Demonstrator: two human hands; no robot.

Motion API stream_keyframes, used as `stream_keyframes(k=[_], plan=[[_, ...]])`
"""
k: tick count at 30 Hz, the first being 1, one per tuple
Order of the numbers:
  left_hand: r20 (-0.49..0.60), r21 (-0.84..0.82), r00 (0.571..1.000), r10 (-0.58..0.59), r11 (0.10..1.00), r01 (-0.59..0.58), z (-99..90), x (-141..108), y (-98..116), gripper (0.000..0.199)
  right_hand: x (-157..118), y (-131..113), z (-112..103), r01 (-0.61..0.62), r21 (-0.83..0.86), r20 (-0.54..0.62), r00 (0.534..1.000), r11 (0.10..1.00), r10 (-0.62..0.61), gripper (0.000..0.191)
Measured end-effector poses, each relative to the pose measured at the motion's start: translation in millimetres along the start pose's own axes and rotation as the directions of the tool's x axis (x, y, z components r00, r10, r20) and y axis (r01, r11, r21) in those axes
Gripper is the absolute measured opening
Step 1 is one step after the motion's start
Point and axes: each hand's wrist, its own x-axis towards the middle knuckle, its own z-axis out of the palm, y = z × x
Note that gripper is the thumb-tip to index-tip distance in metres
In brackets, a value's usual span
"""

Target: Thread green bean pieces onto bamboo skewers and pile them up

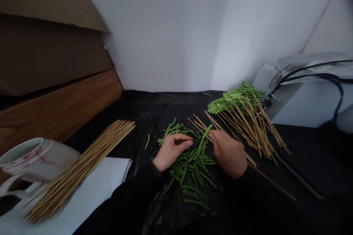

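Note:
My right hand (230,153) is closed, thumb and fingers pinching a green bean piece (207,130) that sticks up past the fingertips. To its left, my left hand (174,149) is curled with thumb and forefinger tips together; anything between them is too small to make out. Below and between both hands lies a loose pile of cut green beans (196,167) on black plastic sheeting (154,108). A few thin bamboo skewers (199,122) lie just behind my right hand.
Skewers (256,132) threaded with green pieces (237,97) are stacked at the back right. At left, a bundle of bare skewers (82,167) rests across a white folded sheet (110,176), beside a mug (41,158). Black cables (317,75) hang at right; a white wall (165,36) stands behind.

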Motion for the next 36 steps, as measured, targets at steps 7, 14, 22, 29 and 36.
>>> stream_keyframes(k=[7, 14, 22, 29, 36], plan=[[0.368, 0.649, 0.886, 0.281, 0.605, -0.462, 13.0, -7.7, -0.4, 0.035, 3.9, 12.2, -1.6, -0.043, -0.109, 0.013, 0.999, 0.993, 0.044, 0.023], [0.368, 0.689, 0.892, 0.262, 0.568, -0.451, 9.3, -4.5, -4.1, 0.028, 2.8, 6.0, -5.2, -0.066, -0.094, -0.004, 0.998, 0.993, 0.066, 0.022], [0.171, 0.709, 0.929, 0.328, 0.615, -0.347, 1.1, -0.2, -10.0, 0.021, 1.5, 3.9, -6.0, -0.031, -0.080, 0.008, 0.999, 0.996, 0.032, 0.024], [0.049, 0.849, 0.955, 0.292, 0.493, -0.193, 20.7, 1.1, -7.5, 0.023, 0.4, 1.9, -3.3, -0.010, -0.079, 0.008, 1.000, 0.997, 0.010, 0.025], [0.026, 0.846, 0.971, 0.239, 0.513, -0.149, 32.6, -0.8, -10.1, 0.010, -1.2, -0.2, -2.1, -0.007, -0.082, 0.023, 1.000, 0.997, 0.009, 0.023]])
